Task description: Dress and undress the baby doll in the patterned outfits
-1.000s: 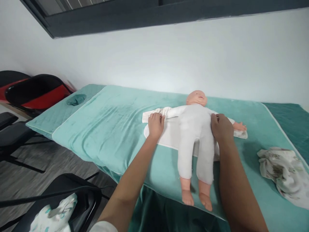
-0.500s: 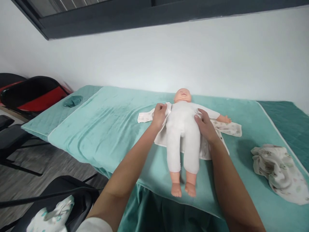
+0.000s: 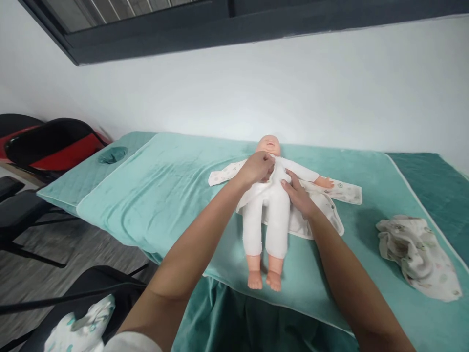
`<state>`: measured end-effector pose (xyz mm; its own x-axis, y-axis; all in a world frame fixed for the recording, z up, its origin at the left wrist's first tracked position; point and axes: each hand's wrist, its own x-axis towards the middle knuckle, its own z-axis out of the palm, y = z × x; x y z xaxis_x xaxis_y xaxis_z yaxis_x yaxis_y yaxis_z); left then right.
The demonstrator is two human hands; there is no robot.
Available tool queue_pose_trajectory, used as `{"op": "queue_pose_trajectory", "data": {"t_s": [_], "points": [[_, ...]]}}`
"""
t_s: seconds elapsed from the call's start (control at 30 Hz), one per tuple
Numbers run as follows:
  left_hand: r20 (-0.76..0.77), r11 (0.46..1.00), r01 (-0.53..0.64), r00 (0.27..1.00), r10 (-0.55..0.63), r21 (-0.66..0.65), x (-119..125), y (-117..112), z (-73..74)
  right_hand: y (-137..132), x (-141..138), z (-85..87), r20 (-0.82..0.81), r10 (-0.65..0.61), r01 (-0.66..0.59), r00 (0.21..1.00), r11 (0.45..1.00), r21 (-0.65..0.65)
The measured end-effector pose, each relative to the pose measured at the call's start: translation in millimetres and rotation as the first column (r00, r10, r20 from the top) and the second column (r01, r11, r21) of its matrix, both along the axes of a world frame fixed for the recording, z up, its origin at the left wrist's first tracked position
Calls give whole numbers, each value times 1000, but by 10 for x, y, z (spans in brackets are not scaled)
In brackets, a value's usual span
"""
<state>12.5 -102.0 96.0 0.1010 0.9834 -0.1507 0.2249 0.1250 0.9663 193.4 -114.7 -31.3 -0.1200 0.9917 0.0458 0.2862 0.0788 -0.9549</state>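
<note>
A baby doll point(image 3: 271, 215) in a white body suit lies on its back on a teal massage table point(image 3: 168, 195). Under it is spread an open patterned baby garment point(image 3: 330, 215), one sleeve out to each side. My left hand point(image 3: 256, 168) is closed on the garment's left front panel and holds it over the doll's chest. My right hand point(image 3: 298, 193) rests on the doll's belly with fingers bent, touching the garment's other edge there. Whether it grips the cloth is unclear.
A crumpled patterned cloth point(image 3: 417, 254) lies on the table at the right. Black and red chairs point(image 3: 54, 142) stand at the left. A black chair point(image 3: 110, 298) in front of the table holds another patterned cloth point(image 3: 78, 327). A white wall runs behind.
My left hand has moved from the left sleeve to the doll's chest, pulling the garment's panel over it. My right hand has slid from the doll's side to its belly.
</note>
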Motion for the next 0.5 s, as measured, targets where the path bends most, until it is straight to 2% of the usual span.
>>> {"op": "queue_pose_trajectory", "data": {"t_s": [0.1,0.17,0.23,0.3,0.4,0.5], "points": [[43,991,128,991,-127,-28,-34,-95,51,-14,20,-13,-32,27,-28,999,999,-27],[16,994,74,997,-76,75,-68,-60,-40,-12,42,-19,-41,57,-59,998,997,-40],[-118,965,-9,992,41,262,-82,24,-198,-5,59,-29,-40,70,-72,997,997,-37],[-288,909,2,949,130,418,-64,121,-367,3,65,-46,-35,69,-70,997,997,-25],[-452,879,132,886,103,459,27,241,-534,10,68,-71,-35,69,-69,997,998,-2],[-530,862,198,843,93,466,170,330,-562,-3,106,-50,-3,72,-72,997,996,48]]}}
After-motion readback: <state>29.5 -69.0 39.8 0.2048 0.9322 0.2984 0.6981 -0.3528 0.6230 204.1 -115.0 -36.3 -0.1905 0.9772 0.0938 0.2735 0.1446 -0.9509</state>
